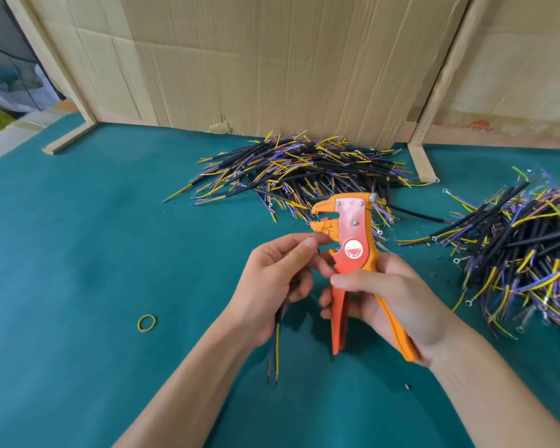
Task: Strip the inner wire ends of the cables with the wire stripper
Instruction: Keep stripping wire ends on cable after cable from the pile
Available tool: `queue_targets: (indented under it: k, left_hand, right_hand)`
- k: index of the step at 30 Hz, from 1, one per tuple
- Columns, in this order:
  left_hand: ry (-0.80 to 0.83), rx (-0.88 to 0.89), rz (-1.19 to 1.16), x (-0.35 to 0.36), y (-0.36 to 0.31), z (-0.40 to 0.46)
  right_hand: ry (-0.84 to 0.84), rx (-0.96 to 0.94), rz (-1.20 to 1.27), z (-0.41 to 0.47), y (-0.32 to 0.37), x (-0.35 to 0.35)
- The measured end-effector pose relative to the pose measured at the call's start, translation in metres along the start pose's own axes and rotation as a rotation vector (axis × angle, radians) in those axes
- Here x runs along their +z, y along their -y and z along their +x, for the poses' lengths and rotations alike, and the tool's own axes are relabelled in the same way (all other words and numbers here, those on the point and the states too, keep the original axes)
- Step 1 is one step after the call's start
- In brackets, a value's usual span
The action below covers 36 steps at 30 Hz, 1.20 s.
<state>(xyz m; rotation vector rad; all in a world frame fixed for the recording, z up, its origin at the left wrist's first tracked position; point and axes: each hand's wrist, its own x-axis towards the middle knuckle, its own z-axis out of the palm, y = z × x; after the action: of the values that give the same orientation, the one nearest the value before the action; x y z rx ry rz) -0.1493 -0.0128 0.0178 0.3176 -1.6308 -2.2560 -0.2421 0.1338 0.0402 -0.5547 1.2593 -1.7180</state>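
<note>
The orange plastic wire stripper [353, 253] stands upright at centre, its handles clenched in the right hand [388, 302]. At nine o'clock, the left hand [272, 279] pinches a black cable [277, 321]. Cable piles [307, 169] lie at twelve and three on the green counter [78, 253].

Creased cardboard wall [272, 59] behind green table [78, 253].

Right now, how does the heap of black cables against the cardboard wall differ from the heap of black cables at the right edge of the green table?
The heap of black cables against the cardboard wall lies farther from the hands, wholly in view; the heap of black cables at the right edge sits nearer and is cut off by the frame. The far heap's cables lie mostly sideways, flattish; the right heap's cross more steeply. Both show black sheaths with yellow and purple-blue inner wires on the green table.
</note>
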Motion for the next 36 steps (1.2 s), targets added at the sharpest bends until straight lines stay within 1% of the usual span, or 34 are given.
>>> queue_targets:
  k: [2,3,5,7,9,10,13,15,19,22,26,31,33,36]
  left_hand:
    - [-0.009,-0.014,0.016,0.0,0.001,0.0]
    - [-0.051,0.002,0.089,0.0,0.001,0.0]
    - [-0.148,0.09,0.334,0.0,0.001,0.0]
    - [-0.207,0.166,0.57,0.0,0.004,0.002]
    - [-0.266,0.19,0.68,0.0,0.007,0.003]
    - [-0.287,0.19,0.67,0.0,0.007,0.003]
    - [-0.299,0.13,0.464,-0.001,0.006,0.004]
    - [-0.297,0.099,0.368,0.0,0.003,0.003]
    - [-0.292,0.068,0.226,-0.001,-0.001,0.003]
    - [-0.308,0.051,0.161,-0.002,-0.002,0.003]
    - [-0.352,0.041,0.129,-0.004,-0.002,0.005]
    - [-0.37,0.046,0.186,-0.008,-0.001,0.007]
    - [-0.364,0.067,0.22,-0.008,0.0,0.007]
    - [-0.34,0.079,0.332,-0.009,0.002,0.007]
  right_hand:
    - [0.022,0.008,0.029,0.0,-0.004,0.004]
    - [0.02,0.009,0.052,0.0,-0.005,0.006]
    - [0.016,0.017,0.106,0.001,-0.005,0.005]
    - [0.019,0.024,0.153,0.002,-0.005,0.003]
    - [0.009,0.034,0.192,0.002,-0.004,0.0]
    - [-0.01,0.034,0.207,0.002,-0.004,-0.001]
    - [-0.106,0.063,0.304,0.002,0.0,-0.007]
    - [-0.146,0.105,0.379,0.001,0.004,-0.013]
    - [-0.146,0.112,0.429,-0.003,0.012,-0.019]
    - [-0.151,0.112,0.426,-0.005,0.014,-0.02]
    - [-0.181,0.193,0.368,-0.006,0.011,-0.016]
    - [-0.226,0.151,0.228,-0.006,0.009,-0.011]
    - [-0.234,0.128,0.235,-0.006,0.009,-0.013]
    - [-0.164,0.141,0.32,-0.006,0.013,-0.019]
